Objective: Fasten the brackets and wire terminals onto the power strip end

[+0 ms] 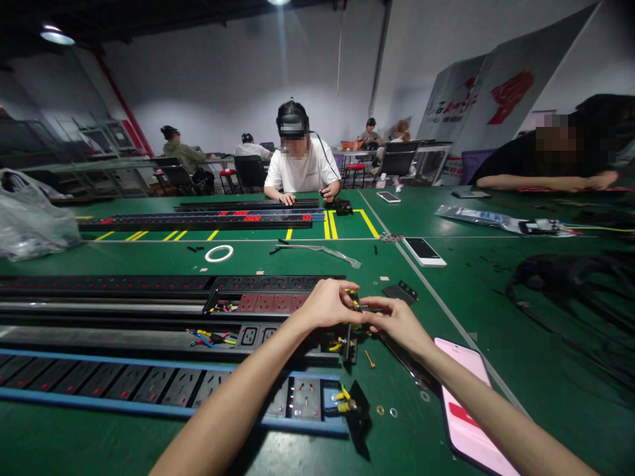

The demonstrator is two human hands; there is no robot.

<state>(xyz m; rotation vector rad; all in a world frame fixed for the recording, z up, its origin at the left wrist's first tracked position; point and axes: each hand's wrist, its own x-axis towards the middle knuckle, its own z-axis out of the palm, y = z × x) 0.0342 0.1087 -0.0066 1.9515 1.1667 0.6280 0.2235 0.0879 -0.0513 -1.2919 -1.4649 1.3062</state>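
My left hand (pixel 328 305) is closed, thumb and fingers curled round a small end plate with yellow wire ends (pixel 353 295), at the right end of the power strip with red-brown sockets (pixel 268 303). My right hand (pixel 395 320) meets it from the right, fingertips pinched together; what they grip is hidden. Under my left wrist lies a black strip with grey sockets (pixel 249 336), its dark end piece (pixel 350 350) hanging at the end. Nearer me, a blue-framed power strip (pixel 302 423) ends in yellow wires and a tilted black end plate (pixel 358 413).
A bolt (pixel 370 359), washers (pixel 380 410) and a wrench (pixel 407 360) lie right of the strips. A pink phone (pixel 469 390) rests under my right forearm. Beyond are a tape roll (pixel 219 253), a white phone (pixel 425 252) and a co-worker (pixel 302 162). Cables (pixel 555 297) lie right.
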